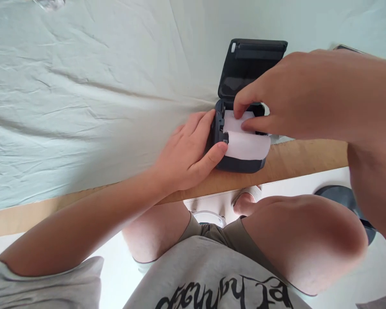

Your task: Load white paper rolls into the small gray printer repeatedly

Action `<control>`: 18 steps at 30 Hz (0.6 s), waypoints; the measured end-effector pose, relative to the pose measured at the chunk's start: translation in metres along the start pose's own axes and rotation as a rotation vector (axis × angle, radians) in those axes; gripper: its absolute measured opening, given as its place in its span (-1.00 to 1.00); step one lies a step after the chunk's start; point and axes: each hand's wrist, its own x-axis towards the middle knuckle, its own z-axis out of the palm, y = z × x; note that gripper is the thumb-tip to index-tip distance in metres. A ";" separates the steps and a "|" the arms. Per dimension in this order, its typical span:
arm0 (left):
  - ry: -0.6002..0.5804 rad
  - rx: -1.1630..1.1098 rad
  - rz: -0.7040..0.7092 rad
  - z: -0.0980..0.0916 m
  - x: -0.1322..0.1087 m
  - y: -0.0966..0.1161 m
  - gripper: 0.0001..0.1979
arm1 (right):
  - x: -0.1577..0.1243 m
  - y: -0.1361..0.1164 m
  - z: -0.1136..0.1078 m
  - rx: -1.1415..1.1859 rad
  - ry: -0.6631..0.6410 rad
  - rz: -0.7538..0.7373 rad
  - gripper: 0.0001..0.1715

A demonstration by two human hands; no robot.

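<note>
Wrinkled pale cloth (83, 107) covers the counter (296, 161), with bare wood along the near edge. Left hand (185, 156): grip clasped on the left side of a small dark printer (241, 165), thumb at its front corner. The printer sits at the near edge, lid (247, 68) flipped back. The paper roll (247, 146) lies in the open bay, its end draped forward. Right hand (296, 94): grip pinched on the roll, hiding the bay's right part.

A matt dark-grey plastic box-shaped printer (241, 164) holds a smooth white paper roll (247, 145); wrinkled pale-green cloth (83, 107) covers the smooth light wooden desk (302, 159).
</note>
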 end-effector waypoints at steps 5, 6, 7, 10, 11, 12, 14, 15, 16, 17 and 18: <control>0.003 -0.015 -0.009 0.001 0.001 0.000 0.03 | 0.012 0.018 0.013 0.010 0.102 -0.124 -0.88; 0.004 -0.018 -0.014 0.002 0.001 0.000 0.04 | 0.017 0.025 0.018 0.010 0.136 -0.199 -0.88; 0.003 -0.021 -0.018 0.002 0.001 0.000 0.03 | 0.021 0.033 0.023 0.011 0.167 -0.276 -0.90; 0.000 -0.026 -0.017 0.001 0.001 0.000 0.01 | 0.031 0.050 0.036 0.014 0.196 -0.396 -0.85; 0.000 -0.027 -0.014 0.001 0.001 0.000 0.03 | 0.034 0.052 0.037 0.013 0.186 -0.400 -0.83; 0.000 -0.028 -0.014 0.001 0.001 0.000 0.05 | 0.035 0.052 0.038 0.012 0.175 -0.407 -0.83; 0.003 -0.031 -0.016 0.001 0.001 0.000 0.08 | 0.035 0.045 0.034 0.005 0.145 -0.402 -0.84; 0.007 -0.033 -0.015 0.001 0.001 0.000 0.09 | 0.033 0.040 0.030 -0.005 0.127 -0.375 -0.85; 0.012 -0.036 -0.015 0.001 0.002 0.000 0.09 | 0.031 0.033 0.026 -0.018 0.107 -0.326 -0.85; 0.016 -0.039 -0.015 0.001 0.002 0.000 0.10 | 0.027 0.025 0.022 -0.033 0.082 -0.266 -0.84; 0.019 -0.043 -0.015 0.001 0.002 0.000 0.11 | 0.024 0.018 0.018 -0.046 0.055 -0.208 -0.83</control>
